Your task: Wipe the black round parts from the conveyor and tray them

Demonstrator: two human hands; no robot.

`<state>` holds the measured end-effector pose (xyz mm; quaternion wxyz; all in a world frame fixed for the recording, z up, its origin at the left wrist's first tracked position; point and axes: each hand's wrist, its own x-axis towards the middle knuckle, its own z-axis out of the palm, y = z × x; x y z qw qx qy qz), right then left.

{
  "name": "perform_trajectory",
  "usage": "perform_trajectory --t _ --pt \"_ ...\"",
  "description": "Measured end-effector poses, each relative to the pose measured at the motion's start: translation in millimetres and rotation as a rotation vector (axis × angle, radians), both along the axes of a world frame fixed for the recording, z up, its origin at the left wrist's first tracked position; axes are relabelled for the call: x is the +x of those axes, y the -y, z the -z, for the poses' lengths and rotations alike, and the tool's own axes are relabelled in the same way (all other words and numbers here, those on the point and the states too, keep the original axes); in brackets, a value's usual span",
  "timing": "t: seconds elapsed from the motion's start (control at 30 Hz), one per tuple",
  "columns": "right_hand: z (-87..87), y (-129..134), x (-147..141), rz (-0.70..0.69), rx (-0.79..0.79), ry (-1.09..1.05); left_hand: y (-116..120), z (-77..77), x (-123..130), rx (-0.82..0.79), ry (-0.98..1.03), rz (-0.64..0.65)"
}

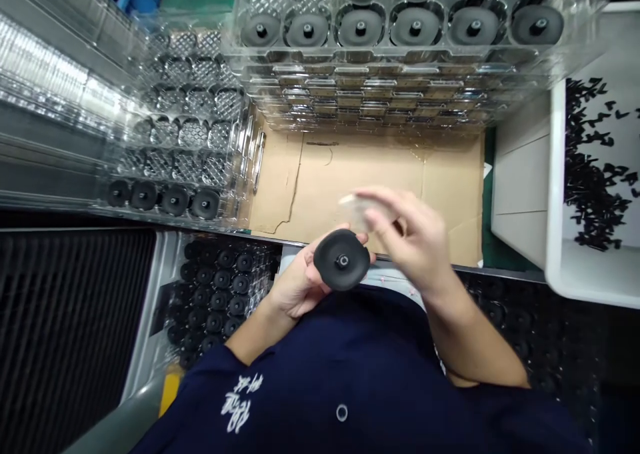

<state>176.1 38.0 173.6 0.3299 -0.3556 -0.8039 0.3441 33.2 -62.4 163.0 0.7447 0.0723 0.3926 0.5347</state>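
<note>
A round black dished disc (330,262) with a small raised hub and a ring-shaped tip at its centre rests in my left hand (300,284). My left fingers are closed around its underside and edge, with the hub facing up. Just above and to the right of the disc is my right hand (413,231), apart from it. Motion smears the thumb and fingertips of that hand. A pale blur shows at those fingertips, and I cannot make out whether it is a held thing or the fingers themselves.
Brown cardboard (370,181) covers the work surface. Behind it rises a stack of clear trays (370,94) with black discs on top. Another clear tray (235,167) at left holds several discs in its front row. A white bin (555,254) at right contains small black pieces (597,207).
</note>
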Motion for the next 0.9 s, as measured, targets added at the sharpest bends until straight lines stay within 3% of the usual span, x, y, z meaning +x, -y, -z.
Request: perform_trajectory --t 0.07,0.13,0.23,0.3,0.37,0.43,0.53,0.63,0.77,0.8,0.9 --pt "32.5 -12.7 14.5 0.209 -0.257 0.019 -1.0 -2.4 -3.0 0.026 0.086 0.005" --pt "69.8 -10.1 27.3 0.286 -0.421 0.078 -1.2 -2.2 -6.4 0.068 0.153 0.014" --pt "115.2 16.2 37.9 0.23 -0.522 0.162 -1.4 1.1 -9.7 0.096 0.168 0.005" --pt "124.8 31.9 39.7 0.175 -0.545 0.181 -2.4 2.3 -10.2 0.08 0.157 -0.003" --pt "111.4 35.7 38.9 0.177 -0.553 0.169 -4.5 1.5 -9.0 0.055 0.142 -0.004" --pt "77.6 30.5 35.6 0.237 -0.483 0.112 -7.0 0.0 -6.2 0.033 0.129 -0.011" --pt "13.7 27.2 22.8 0.255 -0.173 -0.009 -8.9 0.3 -1.6 0.014 0.061 -0.037" --pt "-24.6 39.4 2.8 0.042 0.149 -0.051 -7.6 4.8 -2.3 0.026 -0.01 -0.022" --pt "-27.7 46.8 -13.7 -0.171 0.136 0.03 -5.9 8.3 -6.4 0.063 -0.059 -0.082" --pt "-26.1 44.8 -15.4 -0.167 0.137 0.047 -6.2 7.4 -5.7 0.062 -0.084 -0.093" --pt "-23.4 39.6 -15.9 0.024 0.251 0.035 -7.8 1.3 -0.8 0.08 -0.101 -0.062"
